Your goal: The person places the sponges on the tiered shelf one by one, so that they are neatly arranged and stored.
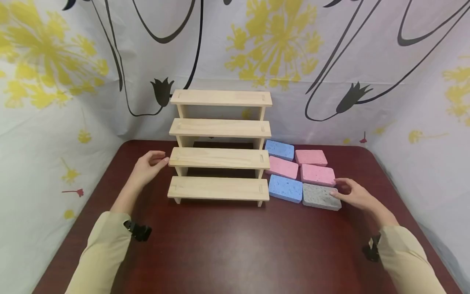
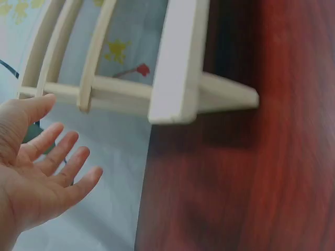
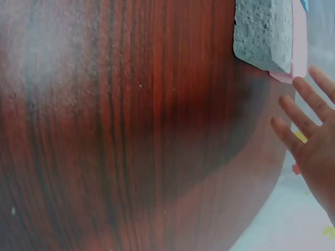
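A light wooden stepped rack (image 1: 219, 188) stands in the middle of the table, its shelves rising toward the back. My left hand (image 1: 146, 168) is at the rack's left side, thumb tip beside the end of the second shelf from the bottom. In the left wrist view that hand (image 2: 44, 167) has its fingers spread and holds nothing. To the right of the rack lies a grey porous sponge (image 1: 320, 197). My right hand (image 1: 354, 196) is at its right end, thumb overlapping it in the head view. The right wrist view has this hand's fingers (image 3: 301, 112) extended and spread, with nothing gripped.
Behind the grey sponge lie pink sponges (image 1: 318, 174) and a blue sponge (image 1: 279, 150), with another blue sponge (image 1: 285, 188) at its left. All sit close together on the dark red table (image 1: 235, 249). A patterned white cloth (image 1: 282, 118) hangs behind and at both sides.
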Demonstrator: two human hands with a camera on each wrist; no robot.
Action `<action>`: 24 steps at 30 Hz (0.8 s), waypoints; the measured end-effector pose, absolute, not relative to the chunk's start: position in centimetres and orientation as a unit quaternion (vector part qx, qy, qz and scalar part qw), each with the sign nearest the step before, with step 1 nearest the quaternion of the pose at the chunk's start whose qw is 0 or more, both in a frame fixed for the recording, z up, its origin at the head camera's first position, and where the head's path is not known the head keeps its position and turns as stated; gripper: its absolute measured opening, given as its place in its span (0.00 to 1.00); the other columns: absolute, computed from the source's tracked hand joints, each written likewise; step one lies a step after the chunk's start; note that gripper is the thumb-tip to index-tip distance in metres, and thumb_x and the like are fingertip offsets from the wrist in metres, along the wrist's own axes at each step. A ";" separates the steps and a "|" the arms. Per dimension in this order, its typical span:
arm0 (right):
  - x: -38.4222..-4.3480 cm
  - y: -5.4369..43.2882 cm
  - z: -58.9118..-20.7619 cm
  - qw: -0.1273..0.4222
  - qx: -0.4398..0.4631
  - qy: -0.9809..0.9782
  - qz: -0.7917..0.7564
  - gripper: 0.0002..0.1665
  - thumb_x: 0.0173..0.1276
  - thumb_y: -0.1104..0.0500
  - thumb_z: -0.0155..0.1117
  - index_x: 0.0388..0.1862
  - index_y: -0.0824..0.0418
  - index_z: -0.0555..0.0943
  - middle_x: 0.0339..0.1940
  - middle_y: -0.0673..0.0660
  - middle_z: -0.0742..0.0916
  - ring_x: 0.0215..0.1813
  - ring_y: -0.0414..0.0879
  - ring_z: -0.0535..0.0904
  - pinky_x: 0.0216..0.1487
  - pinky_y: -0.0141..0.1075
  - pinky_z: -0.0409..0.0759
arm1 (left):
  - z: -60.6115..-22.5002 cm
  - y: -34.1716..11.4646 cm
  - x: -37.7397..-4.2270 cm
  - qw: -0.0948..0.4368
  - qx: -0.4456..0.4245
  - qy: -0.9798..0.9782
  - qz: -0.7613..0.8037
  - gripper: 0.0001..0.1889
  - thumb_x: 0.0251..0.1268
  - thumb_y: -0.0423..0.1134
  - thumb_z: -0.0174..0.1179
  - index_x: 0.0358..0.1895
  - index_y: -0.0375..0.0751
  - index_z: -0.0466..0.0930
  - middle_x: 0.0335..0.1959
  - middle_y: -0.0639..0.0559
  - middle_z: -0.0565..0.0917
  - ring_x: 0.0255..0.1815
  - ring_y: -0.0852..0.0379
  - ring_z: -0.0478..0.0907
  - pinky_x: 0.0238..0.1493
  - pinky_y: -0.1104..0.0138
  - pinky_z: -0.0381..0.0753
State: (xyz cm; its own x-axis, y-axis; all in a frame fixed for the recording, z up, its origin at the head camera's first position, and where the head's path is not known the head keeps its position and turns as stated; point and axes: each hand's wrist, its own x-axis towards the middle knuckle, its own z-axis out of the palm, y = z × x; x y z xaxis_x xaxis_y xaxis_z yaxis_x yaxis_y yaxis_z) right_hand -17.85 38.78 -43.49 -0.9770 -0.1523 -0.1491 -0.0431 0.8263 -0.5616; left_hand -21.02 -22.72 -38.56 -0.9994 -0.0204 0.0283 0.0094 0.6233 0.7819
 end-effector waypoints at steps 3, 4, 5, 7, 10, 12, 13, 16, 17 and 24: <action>-18.3 38.5 -43.7 0.078 -0.075 0.945 -0.309 0.39 0.57 0.52 0.67 0.58 0.75 0.64 0.55 0.75 0.70 0.55 0.69 0.69 0.53 0.61 0.72 | -38.1 -22.0 -22.2 0.010 0.004 -0.886 -0.464 0.26 0.64 0.44 0.55 0.60 0.31 0.66 0.59 0.34 0.71 0.58 0.40 0.70 0.56 0.51 0.74; -18.3 38.4 -43.8 0.073 -0.080 0.943 -0.313 0.39 0.55 0.53 0.68 0.56 0.76 0.65 0.54 0.75 0.70 0.54 0.69 0.70 0.53 0.60 0.73 | -38.0 -21.9 -22.5 0.008 0.004 -0.883 -0.469 0.26 0.64 0.43 0.56 0.61 0.31 0.66 0.59 0.34 0.71 0.58 0.40 0.71 0.55 0.53 0.75; -18.4 38.4 -43.9 0.072 -0.082 0.942 -0.316 0.39 0.54 0.54 0.70 0.56 0.76 0.65 0.54 0.75 0.70 0.53 0.69 0.71 0.51 0.59 0.75 | -38.0 -21.7 -22.9 0.005 0.006 -0.881 -0.472 0.26 0.63 0.42 0.56 0.61 0.31 0.66 0.59 0.34 0.72 0.57 0.41 0.71 0.54 0.55 0.76; -18.4 38.2 -44.0 0.078 -0.081 0.942 -0.317 0.41 0.52 0.54 0.71 0.55 0.76 0.65 0.54 0.74 0.68 0.51 0.68 0.71 0.49 0.56 0.77 | -38.1 -21.5 -23.6 -0.003 0.011 -0.877 -0.480 0.26 0.63 0.40 0.57 0.61 0.32 0.66 0.59 0.34 0.72 0.58 0.42 0.72 0.53 0.58 0.77; -18.3 37.9 -44.1 0.092 -0.077 0.944 -0.307 0.44 0.50 0.52 0.73 0.57 0.75 0.64 0.54 0.73 0.64 0.50 0.66 0.70 0.47 0.52 0.77 | -38.2 -21.3 -24.4 -0.024 0.030 -0.868 -0.496 0.27 0.63 0.38 0.57 0.63 0.32 0.64 0.60 0.35 0.71 0.59 0.43 0.71 0.55 0.60 0.77; -18.2 37.8 -44.1 0.098 -0.078 0.948 -0.292 0.47 0.48 0.50 0.74 0.58 0.75 0.63 0.54 0.73 0.62 0.50 0.65 0.69 0.46 0.52 0.76 | -38.1 -21.2 -24.8 -0.048 0.044 -0.859 -0.508 0.28 0.63 0.37 0.56 0.64 0.31 0.62 0.62 0.35 0.69 0.60 0.43 0.70 0.58 0.59 0.75; -18.1 37.7 -44.1 0.097 -0.080 0.951 -0.282 0.48 0.47 0.50 0.74 0.58 0.75 0.63 0.54 0.73 0.61 0.51 0.66 0.68 0.47 0.53 0.75 | -38.0 -21.1 -24.9 -0.060 0.049 -0.854 -0.514 0.28 0.63 0.37 0.56 0.65 0.31 0.61 0.62 0.34 0.68 0.61 0.43 0.69 0.59 0.59 0.75; -17.7 37.6 -44.2 0.099 -0.085 0.957 -0.258 0.52 0.43 0.49 0.76 0.59 0.75 0.63 0.55 0.74 0.59 0.52 0.67 0.64 0.48 0.58 0.72 | -37.7 -21.0 -25.3 -0.099 0.062 -0.846 -0.520 0.29 0.63 0.36 0.56 0.66 0.30 0.59 0.63 0.33 0.67 0.58 0.46 0.71 0.59 0.61 0.76; -17.6 37.5 -44.3 0.098 -0.087 0.959 -0.252 0.52 0.43 0.49 0.77 0.59 0.75 0.62 0.55 0.74 0.59 0.53 0.67 0.62 0.48 0.60 0.71 | -37.6 -20.9 -25.4 -0.109 0.061 -0.845 -0.521 0.30 0.63 0.35 0.56 0.66 0.29 0.58 0.63 0.32 0.66 0.55 0.48 0.73 0.57 0.63 0.77; -17.2 36.8 -44.7 0.081 -0.112 0.961 -0.241 0.48 0.39 0.53 0.78 0.53 0.77 0.66 0.54 0.74 0.60 0.51 0.67 0.62 0.47 0.58 0.71 | -37.2 -20.6 -25.3 -0.161 0.062 -0.835 -0.522 0.29 0.64 0.30 0.52 0.66 0.26 0.53 0.60 0.27 0.66 0.36 0.59 0.77 0.40 0.68 0.84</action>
